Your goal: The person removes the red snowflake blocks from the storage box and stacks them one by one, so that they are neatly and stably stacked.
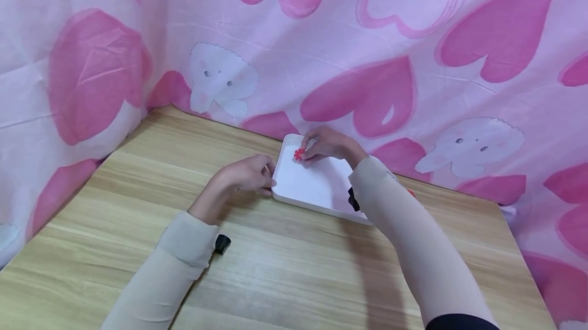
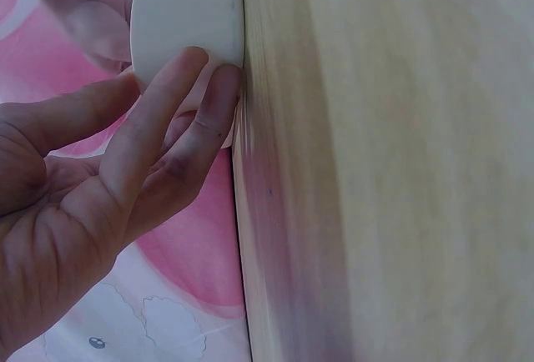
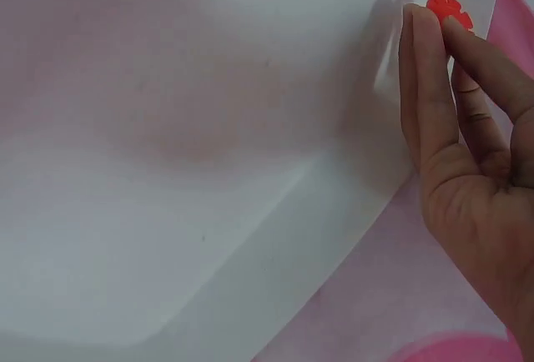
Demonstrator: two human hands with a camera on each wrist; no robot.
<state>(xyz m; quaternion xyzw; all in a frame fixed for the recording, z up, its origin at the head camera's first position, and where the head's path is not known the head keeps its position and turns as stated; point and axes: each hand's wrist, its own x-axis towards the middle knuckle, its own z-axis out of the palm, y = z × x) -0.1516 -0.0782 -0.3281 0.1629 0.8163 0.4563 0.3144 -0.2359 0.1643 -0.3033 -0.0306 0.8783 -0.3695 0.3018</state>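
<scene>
A shallow white tray (image 1: pixel 317 187) lies on the wooden table. My left hand (image 1: pixel 250 173) is at its left end. In the left wrist view, the fingertips lie against the tray's outer wall (image 2: pixel 188 12) and the thumb reaches its rim. Over the tray's far left part, my right hand (image 1: pixel 327 144) pinches a small red flower-shaped plastic piece (image 1: pixel 299 155) between thumb and fingers. The right wrist view shows this red piece (image 3: pixel 449 12) with notched edges, sticking out past the fingertips near the tray's wall.
Another bit of red (image 1: pixel 411 193) shows beyond the right forearm, which hides the tray's right end. A pink heart-patterned cloth (image 1: pixel 275 39) hangs along the back and left edges of the table (image 1: pixel 275 279). Black wrist mounts (image 1: pixel 222 244) sit by the cuffs.
</scene>
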